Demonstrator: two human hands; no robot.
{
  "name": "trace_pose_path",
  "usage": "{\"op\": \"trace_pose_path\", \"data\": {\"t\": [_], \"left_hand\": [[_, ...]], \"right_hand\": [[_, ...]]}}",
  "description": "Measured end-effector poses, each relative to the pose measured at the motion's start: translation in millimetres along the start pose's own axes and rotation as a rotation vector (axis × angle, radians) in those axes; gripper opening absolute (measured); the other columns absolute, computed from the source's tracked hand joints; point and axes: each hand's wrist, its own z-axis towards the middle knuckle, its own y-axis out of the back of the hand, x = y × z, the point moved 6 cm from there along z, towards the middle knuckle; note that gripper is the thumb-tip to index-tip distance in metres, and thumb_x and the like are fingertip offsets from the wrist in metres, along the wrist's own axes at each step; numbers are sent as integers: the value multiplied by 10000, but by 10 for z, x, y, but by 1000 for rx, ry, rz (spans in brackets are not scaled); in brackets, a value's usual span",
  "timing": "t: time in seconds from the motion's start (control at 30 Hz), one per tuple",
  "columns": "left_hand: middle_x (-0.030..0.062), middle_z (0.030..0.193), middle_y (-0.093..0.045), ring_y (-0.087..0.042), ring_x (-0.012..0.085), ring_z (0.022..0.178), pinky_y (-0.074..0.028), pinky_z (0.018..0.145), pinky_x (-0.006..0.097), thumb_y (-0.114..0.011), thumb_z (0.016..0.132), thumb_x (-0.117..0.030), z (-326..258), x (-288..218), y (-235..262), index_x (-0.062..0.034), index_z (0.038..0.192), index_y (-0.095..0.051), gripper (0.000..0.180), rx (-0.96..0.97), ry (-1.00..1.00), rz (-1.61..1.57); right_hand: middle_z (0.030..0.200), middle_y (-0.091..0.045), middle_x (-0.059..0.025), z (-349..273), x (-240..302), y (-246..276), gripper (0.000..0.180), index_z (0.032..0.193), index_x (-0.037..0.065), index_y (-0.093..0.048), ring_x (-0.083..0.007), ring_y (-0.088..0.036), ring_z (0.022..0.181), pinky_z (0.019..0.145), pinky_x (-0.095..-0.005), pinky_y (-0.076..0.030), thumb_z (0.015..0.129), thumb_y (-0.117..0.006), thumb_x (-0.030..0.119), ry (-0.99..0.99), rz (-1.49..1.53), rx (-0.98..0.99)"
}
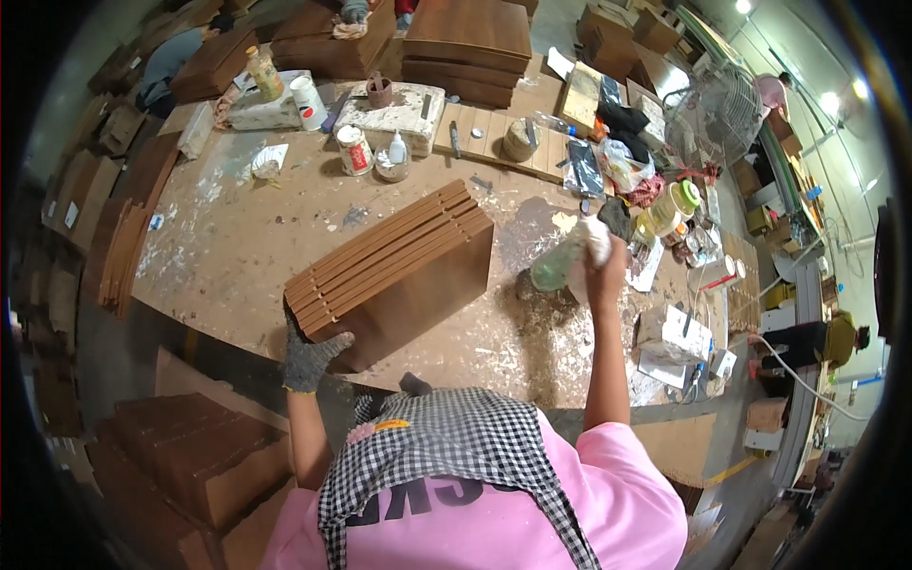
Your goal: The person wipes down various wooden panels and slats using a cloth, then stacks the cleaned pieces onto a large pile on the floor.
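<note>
A stack of brown wooden panels (418, 275) stands on edge at an angle on the worktable (228, 228), grooved edges upward. My left hand (313, 351), in a grey knit glove, is closed around the stack's near left end, with the thumb on the front face. To the right of the panels, my right hand (608, 271) is closed at the upper end of a pale green translucent bottle (554, 268), which is tilted. Something white shows at its fingers; whether it is cloth or part of the bottle I cannot tell. Dried white paint marks the tabletop beneath.
A white cup (354, 152) and a small squeeze bottle (396, 150) stand beyond the panels. Far right are a yellow-green jug (673, 204), tins and a large fan (714, 114). Brown panel stacks (465, 47) stand at the back, more (204, 456) at lower left.
</note>
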Motion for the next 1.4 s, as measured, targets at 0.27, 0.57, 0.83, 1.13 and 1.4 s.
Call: {"op": "trace_pose_path", "data": {"t": [0.27,0.57,0.83,1.13,1.4], "left_hand": [[154,1332,-541,-549,285,1187,-481,1015,382,-958,585,-242,-5,-107,-24,-25,1440,-303,1098,-14,104,-197],[164,1404,-470,-487,305,1257,-425,1070,398,-946,599,-245,-16,33,-22,-27,1495,-214,1178,25,164,-158],[176,1448,-421,-433,298,1320,-388,1101,398,-955,587,-333,30,-67,16,-17,1531,-118,1300,41,137,-140],[176,1477,-383,-412,310,1342,-358,1126,395,-950,586,-359,-8,58,-58,0,1528,-81,1331,9,135,-246],[179,1481,-381,-398,303,1361,-345,1138,397,-892,685,-260,20,44,-163,-8,1535,-71,1208,18,28,-445]], "right_hand": [[1294,-582,-194,-605,-941,15,452,1356,-29,-491,-262,-641,1071,913,-406,-542,979,-576,204,-806,1248,-320],[1253,-600,-200,-1282,-832,-313,433,1322,-29,-506,-262,-654,1029,886,-402,-551,974,-588,214,-1044,1647,-62],[1217,-617,-207,-852,-1000,244,417,1292,-29,-520,-261,-666,992,863,-399,-560,971,-599,224,-817,823,-271],[1079,-623,-195,-71,301,191,335,1191,12,-536,-341,-629,995,849,-422,-495,930,-681,163,-4,-217,161],[1043,-644,-183,155,2698,111,400,1202,-3,-537,-336,-645,975,840,-420,-520,832,-686,33,244,325,205]]}}
